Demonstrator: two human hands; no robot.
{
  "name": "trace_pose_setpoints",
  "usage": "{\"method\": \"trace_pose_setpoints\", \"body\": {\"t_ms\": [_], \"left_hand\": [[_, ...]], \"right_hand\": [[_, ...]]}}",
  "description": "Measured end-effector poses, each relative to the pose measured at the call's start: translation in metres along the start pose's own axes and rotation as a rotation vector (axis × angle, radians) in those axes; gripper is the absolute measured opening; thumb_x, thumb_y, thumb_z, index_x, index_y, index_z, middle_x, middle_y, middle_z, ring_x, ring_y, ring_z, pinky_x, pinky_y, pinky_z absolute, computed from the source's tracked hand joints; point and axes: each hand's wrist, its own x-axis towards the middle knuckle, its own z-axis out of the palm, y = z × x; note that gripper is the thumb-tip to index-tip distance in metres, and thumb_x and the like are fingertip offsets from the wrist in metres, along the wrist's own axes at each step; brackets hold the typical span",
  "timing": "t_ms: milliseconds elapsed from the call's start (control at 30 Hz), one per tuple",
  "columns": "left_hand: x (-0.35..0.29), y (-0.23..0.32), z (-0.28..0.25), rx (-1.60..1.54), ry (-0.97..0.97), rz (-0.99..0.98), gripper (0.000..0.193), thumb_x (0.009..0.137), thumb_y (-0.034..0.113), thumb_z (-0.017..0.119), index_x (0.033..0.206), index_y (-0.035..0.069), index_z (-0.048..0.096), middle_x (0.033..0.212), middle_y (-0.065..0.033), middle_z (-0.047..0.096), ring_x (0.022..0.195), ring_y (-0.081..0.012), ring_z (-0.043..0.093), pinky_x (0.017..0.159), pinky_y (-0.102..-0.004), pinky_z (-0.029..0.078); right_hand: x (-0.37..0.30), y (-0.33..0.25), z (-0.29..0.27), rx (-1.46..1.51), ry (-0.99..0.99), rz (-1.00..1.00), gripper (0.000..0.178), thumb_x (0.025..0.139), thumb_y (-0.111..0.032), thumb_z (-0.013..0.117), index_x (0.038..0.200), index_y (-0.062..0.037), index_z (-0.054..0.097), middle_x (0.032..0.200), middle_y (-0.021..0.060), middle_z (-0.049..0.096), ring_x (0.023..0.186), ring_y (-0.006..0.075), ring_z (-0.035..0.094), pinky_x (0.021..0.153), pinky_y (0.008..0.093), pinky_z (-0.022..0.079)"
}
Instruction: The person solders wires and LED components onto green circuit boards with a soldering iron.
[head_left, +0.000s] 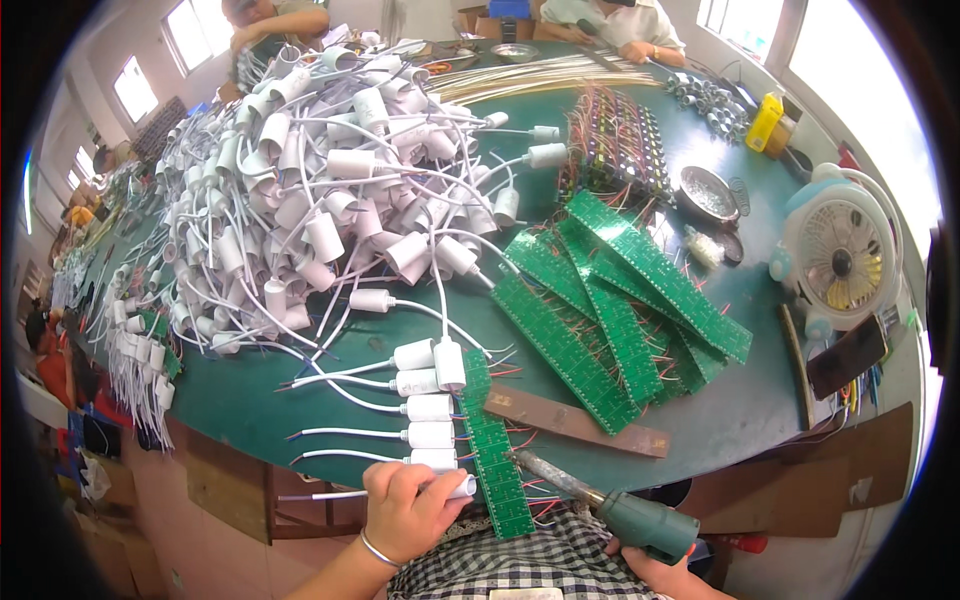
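Head view: my left hand [405, 510] pinches a white lamp socket [455, 487] at the near table edge, pressed against a green circuit strip [492, 450]. My right hand [655, 572] closes around the green handle of a soldering iron [600, 500], its tip at the strip. More sockets [430, 407] line the strip; beyond lie a socket heap [320, 190], stacked green strips [620, 300], a small fan [840, 260] and the green table [240, 400].

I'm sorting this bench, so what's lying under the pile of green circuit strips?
Under the green circuit strips, thin red wires stick out onto the green table. Whatever else lies beneath the pile is covered.
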Motion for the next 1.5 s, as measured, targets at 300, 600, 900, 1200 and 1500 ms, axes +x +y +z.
{"method": "trace_pose_setpoints", "body": {"t_ms": [300, 600, 900, 1200, 1500], "left_hand": [[-0.008, 0.01, 0.0, 0.083, 0.102, -0.084, 0.029, 0.064, 0.012, 0.068, 0.091, 0.02, 0.064, 0.094, 0.0074, 0.061, 0.086, -0.0167, 0.05, 0.079, -0.0376, 0.027], [0.016, 0.021, 0.003, 0.133, 0.097, -0.058, 0.023, 0.063, 0.012, 0.068, 0.084, 0.019, 0.064, 0.099, 0.0041, 0.057, 0.103, -0.0214, 0.043, 0.083, -0.0426, 0.025], [0.024, 0.026, 0.005, 0.161, 0.111, -0.121, 0.021, 0.062, 0.01, 0.067, 0.082, 0.012, 0.063, 0.115, -0.0076, 0.046, 0.114, -0.0369, 0.035, 0.09, -0.0492, 0.025], [0.025, 0.025, 0.004, 0.174, 0.091, -0.104, 0.022, 0.062, 0.009, 0.067, 0.083, 0.012, 0.062, 0.117, -0.0066, 0.047, 0.115, -0.0365, 0.035, 0.09, -0.0497, 0.025], [0.03, 0.028, 0.0, 0.204, 0.063, -0.078, 0.021, 0.063, 0.011, 0.068, 0.083, 0.013, 0.062, 0.115, -0.0033, 0.049, 0.117, -0.0323, 0.034, 0.09, -0.0485, 0.025]], "right_hand": [[0.002, 0.002, 0.005, -0.14, 0.043, -0.067, 0.021, 0.079, -0.009, 0.072, 0.098, -0.0034, 0.066, 0.09, 0.0079, 0.067, 0.078, 0.0198, 0.064, 0.069, 0.0339, 0.05], [0.001, 0.001, 0.004, -0.125, 0.022, -0.116, 0.025, 0.078, -0.012, 0.073, 0.101, -0.0037, 0.066, 0.097, 0.0099, 0.067, 0.083, 0.0224, 0.064, 0.071, 0.0347, 0.05], [-0.002, 0.016, -0.003, -0.282, -0.005, -0.165, 0.038, 0.075, -0.019, 0.078, 0.106, -0.0047, 0.063, 0.104, 0.0126, 0.064, 0.092, 0.0268, 0.063, 0.078, 0.0378, 0.05], [0.004, 0.0, 0.002, -0.151, -0.023, -0.175, 0.05, 0.072, -0.017, 0.079, 0.114, -0.0018, 0.056, 0.11, 0.0155, 0.062, 0.097, 0.0284, 0.061, 0.083, 0.0395, 0.048], [0.004, -0.006, -0.001, -0.192, -0.153, -0.14, 0.063, 0.072, -0.013, 0.079, 0.124, 0.0014, 0.046, 0.117, 0.0168, 0.057, 0.105, 0.0262, 0.057, 0.089, 0.038, 0.046]]}}
